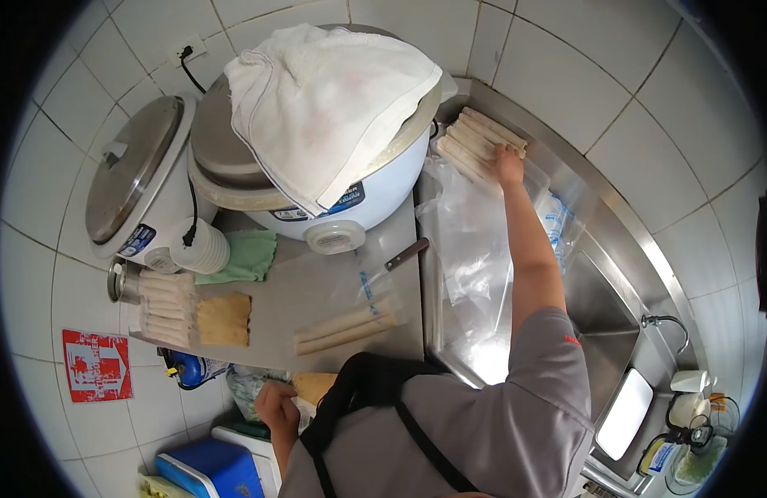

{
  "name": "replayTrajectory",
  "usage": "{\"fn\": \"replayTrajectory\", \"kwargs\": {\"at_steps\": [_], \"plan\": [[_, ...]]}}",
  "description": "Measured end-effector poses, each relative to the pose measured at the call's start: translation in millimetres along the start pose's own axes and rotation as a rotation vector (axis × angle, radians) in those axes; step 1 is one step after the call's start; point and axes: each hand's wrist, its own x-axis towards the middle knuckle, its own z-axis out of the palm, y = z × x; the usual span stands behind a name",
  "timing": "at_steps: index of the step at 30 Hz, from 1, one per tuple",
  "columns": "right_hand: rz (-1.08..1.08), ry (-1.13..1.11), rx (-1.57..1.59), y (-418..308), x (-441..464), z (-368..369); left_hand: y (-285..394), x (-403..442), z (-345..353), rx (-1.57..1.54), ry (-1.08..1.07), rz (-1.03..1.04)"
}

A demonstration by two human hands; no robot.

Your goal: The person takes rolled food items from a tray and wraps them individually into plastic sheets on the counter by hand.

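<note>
Plainly, pale rolls (471, 149): stacked side by side in far corner by wall, prob. to keep pile compact.
R hand (509, 168): half-curled over rolls' edge; firmness of hold can't be told.
Clear plastic (466, 224): spread nearby, wrinkled.
Two separate rolls (346, 329): laid parallel on counter (305, 278), prob. kept straight.
L hand (277, 407): loosely curled near body; contents, if any, can't be told.

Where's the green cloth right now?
In the head view, left of center, the green cloth lies on the counter, right beside the stacked white cups.
</note>
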Motion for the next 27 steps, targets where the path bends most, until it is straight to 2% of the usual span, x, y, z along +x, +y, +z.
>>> {"fn": "replayTrajectory", "kwargs": {"at_steps": [2, 5, 8, 14, 17, 20, 27], "plan": [[-0.009, -0.013, -0.086, -14.5, 6.3, -7.2, 3.6, 4.7, 0.4, 0.018, -0.014, 0.006], [-0.164, -0.084, 0.041, -40.1, 20.3, -16.1, 5.1, 9.6, 1.5, 0.049, -0.062, 0.028], [-0.276, -0.028, 0.105, -58.4, 45.7, 14.0, 9.9, 16.9, 4.2, 0.054, -0.067, 0.105], [-0.118, 0.032, 0.021, -81.2, 71.1, 57.2, 5.8, 10.5, 0.2, 0.097, -0.056, 0.119], [-0.139, -0.002, 0.008, -91.2, 66.2, 45.1, 10.2, 11.8, 0.9, 0.077, 0.001, 0.093], [-0.042, 0.042, 0.077, -95.1, 67.2, 47.8, 8.2, 8.9, 2.2, 0.074, 0.008, 0.043], [-0.163, 0.014, 0.023, -88.0, 76.9, 57.5, 7.9, 17.7, 9.2, 0.092, -0.082, 0.075]]}}
